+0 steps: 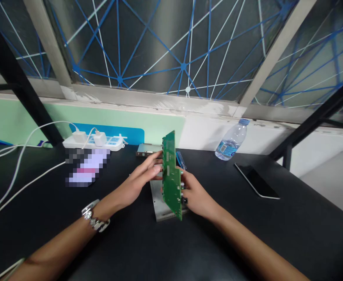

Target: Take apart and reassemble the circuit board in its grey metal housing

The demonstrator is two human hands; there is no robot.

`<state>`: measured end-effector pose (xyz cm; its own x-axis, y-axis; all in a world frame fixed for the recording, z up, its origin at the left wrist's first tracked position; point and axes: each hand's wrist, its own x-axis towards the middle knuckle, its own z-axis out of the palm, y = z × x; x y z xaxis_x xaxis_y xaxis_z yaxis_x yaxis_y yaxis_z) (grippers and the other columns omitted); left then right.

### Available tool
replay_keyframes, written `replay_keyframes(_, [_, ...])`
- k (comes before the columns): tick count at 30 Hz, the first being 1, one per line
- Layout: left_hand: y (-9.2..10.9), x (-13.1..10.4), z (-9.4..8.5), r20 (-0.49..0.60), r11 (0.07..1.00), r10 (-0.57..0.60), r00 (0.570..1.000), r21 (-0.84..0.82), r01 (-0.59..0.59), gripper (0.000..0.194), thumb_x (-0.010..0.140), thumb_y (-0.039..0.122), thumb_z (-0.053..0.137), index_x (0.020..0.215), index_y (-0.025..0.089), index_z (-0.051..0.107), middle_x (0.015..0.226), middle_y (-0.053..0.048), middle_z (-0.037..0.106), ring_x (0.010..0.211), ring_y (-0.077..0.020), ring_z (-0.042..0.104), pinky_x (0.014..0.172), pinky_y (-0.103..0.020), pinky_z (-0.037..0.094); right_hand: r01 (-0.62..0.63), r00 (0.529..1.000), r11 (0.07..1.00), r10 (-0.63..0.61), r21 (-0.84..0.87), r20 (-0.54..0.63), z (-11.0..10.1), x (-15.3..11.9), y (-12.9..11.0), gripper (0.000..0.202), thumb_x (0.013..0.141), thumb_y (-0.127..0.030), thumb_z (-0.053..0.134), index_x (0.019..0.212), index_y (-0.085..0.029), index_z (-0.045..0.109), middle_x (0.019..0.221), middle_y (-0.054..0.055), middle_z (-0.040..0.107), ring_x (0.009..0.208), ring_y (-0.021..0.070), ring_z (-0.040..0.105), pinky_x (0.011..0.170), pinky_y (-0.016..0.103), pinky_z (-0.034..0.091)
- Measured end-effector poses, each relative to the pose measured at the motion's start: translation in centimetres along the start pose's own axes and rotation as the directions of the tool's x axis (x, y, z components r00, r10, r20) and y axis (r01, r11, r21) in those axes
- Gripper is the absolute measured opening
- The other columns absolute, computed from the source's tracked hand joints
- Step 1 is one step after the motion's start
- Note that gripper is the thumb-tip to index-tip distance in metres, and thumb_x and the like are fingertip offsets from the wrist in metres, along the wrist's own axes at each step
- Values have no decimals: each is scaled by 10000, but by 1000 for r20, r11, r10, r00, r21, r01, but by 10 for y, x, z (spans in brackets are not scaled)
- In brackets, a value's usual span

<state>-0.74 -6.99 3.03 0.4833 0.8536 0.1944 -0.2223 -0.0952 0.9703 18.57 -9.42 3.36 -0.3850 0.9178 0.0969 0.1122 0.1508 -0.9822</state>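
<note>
A green circuit board [171, 177] is held up on edge in the middle, its flat soldered face turned partly toward me. My right hand [196, 191] grips its right side, where several small components stick out; some of its fingertips are hidden behind the board. My left hand [140, 179], fingers stretched out, touches or nearly touches the board's left edge. Beneath the board a grey metal plate or casing [159, 208] lies on the black table, partly covered by it. A small blue item [181, 160] shows just behind the board.
Behind my left hand lies a flat metal box [148, 149]. A white power strip [115, 143] with plugs and cables stands back left, near a blurred-out phone-like item [89, 168]. Back right are a water bottle [231, 142] and a black phone [256, 181] on the table [124, 249].
</note>
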Motion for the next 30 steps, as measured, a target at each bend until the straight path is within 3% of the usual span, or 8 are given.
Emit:
replay_keyframes(3, [1, 1, 0, -22, 995, -22, 1000, -95, 19, 500, 970, 461, 485, 1415, 231, 488, 1376, -111, 583, 1283, -324, 515, 1030, -453, 441, -54, 998, 998, 53, -13, -44, 0, 3, 7, 231, 905, -401, 578, 968, -217, 454, 710, -46, 553, 551, 125, 601, 543, 279, 534])
replay_keyframes(7, [8, 3, 1, -93, 955, -205, 974, -239, 178, 539, 948, 552, 470, 1282, 153, 613, 1082, -122, 738, 1024, -304, 681, 896, -436, 525, -19, 992, 988, 0, -155, -123, -2, 2, 12, 227, 933, -413, 547, 988, -232, 420, 686, -72, 492, 494, 115, 592, 474, 246, 493])
replay_keyframes(12, [13, 6, 0, -264, 943, -266, 927, -273, 193, 429, 910, 414, 608, 1240, 140, 628, 948, -103, 766, 826, -239, 724, 793, -357, 558, 54, 975, 949, -117, -309, -189, -5, 0, 9, 238, 914, -371, 581, 1040, -214, 454, 704, -60, 473, 574, 99, 535, 539, 242, 489])
replay_keyframes(16, [10, 8, 0, -406, 949, -266, 874, -267, 165, 384, 887, 362, 640, 1223, 175, 627, 874, -64, 762, 726, -198, 715, 702, -309, 566, 113, 982, 945, -154, -308, -112, -3, -4, 4, 475, 842, -311, 671, 1239, -203, 433, 875, -1, 535, 676, 119, 553, 555, 249, 500])
replay_keyframes(19, [3, 11, 0, -510, 955, -258, 820, -266, 135, 360, 883, 415, 623, 1143, 168, 655, 809, -45, 747, 627, -173, 684, 622, -284, 552, 186, 981, 940, -195, -285, -1, 2, -9, 1, 782, 783, -205, 704, 1444, -258, 289, 999, 37, 549, 799, 158, 581, 548, 239, 505])
replay_keyframes(22, [-7, 13, 0, -576, 962, -256, 777, -228, 148, 358, 892, 466, 586, 1038, 150, 667, 737, -30, 716, 556, -152, 633, 560, -262, 519, 220, 975, 949, -211, -227, 65, 11, -13, -1, 901, 811, -160, 664, 1526, -314, 140, 958, 18, 576, 774, 154, 597, 588, 261, 519])
replay_keyframes(25, [-18, 13, 0, -564, 981, -192, 803, -127, 145, 385, 886, 527, 557, 862, 152, 641, 634, 1, 639, 505, -128, 556, 502, -234, 456, 246, 968, 948, -231, -200, 97, 20, -17, -2, 908, 839, -167, 651, 1547, -327, 106, 826, -28, 554, 667, 126, 572, 606, 275, 515])
replay_keyframes(30, [-33, 11, 4, -337, 990, -87, 938, -133, 43, 262, 848, 434, 560, 770, 185, 541, 615, 36, 531, 522, -113, 494, 513, -223, 421, 347, 933, 910, -309, -227, 186, 33, -22, 2, 949, 811, -180, 697, 1560, -327, 132, 777, -51, 535, 650, 113, 554, 652, 280, 514])
